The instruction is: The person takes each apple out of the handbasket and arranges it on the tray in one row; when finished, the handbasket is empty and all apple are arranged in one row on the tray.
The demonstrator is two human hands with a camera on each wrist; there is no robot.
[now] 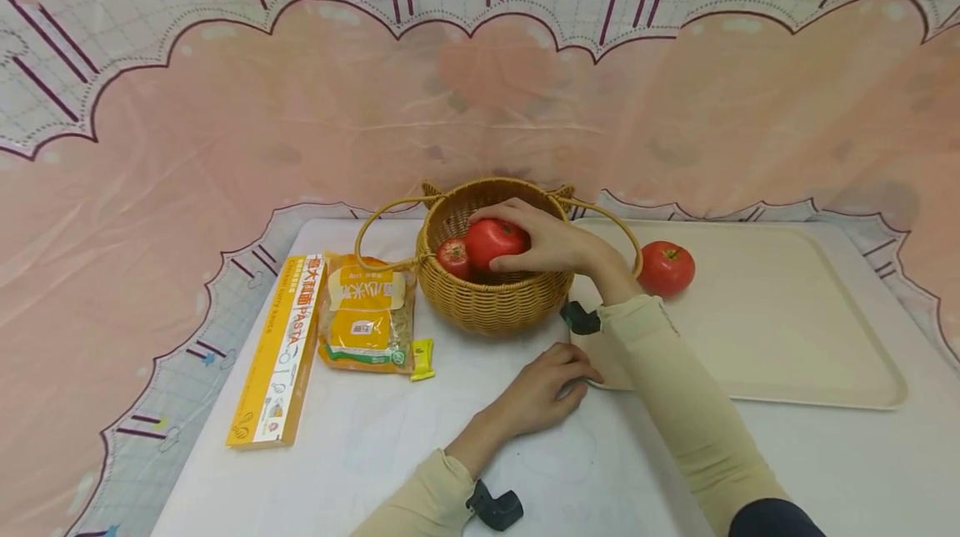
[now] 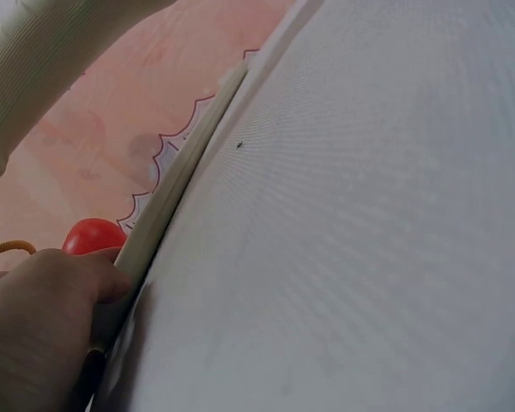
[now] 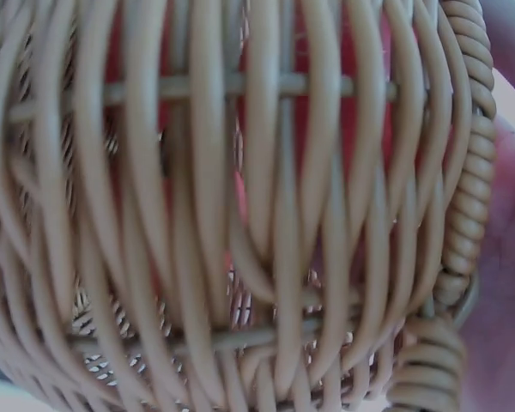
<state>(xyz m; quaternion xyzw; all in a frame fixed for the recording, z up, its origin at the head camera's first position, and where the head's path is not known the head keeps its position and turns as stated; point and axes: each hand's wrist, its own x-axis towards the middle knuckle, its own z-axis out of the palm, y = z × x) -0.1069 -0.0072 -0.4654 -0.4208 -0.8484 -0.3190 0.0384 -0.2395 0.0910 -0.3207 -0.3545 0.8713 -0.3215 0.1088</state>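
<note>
Right hand grasping tomato inside basket; left hand touching tray, near left corner, grip unclear; loose hold could drop tomato, snagged right handle tip basket

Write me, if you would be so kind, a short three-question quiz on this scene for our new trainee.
1. Multiple choice: what does the right hand's grip hold?
(a) the noodle packet
(b) a red tomato
(c) the small yellow sachet
2. True or false: in the head view, the PASTA box lies to the left of the wicker basket.
3. Fill in: another tomato rests on the cream-coloured ____.

Key: 1 b; 2 true; 3 tray.
</note>
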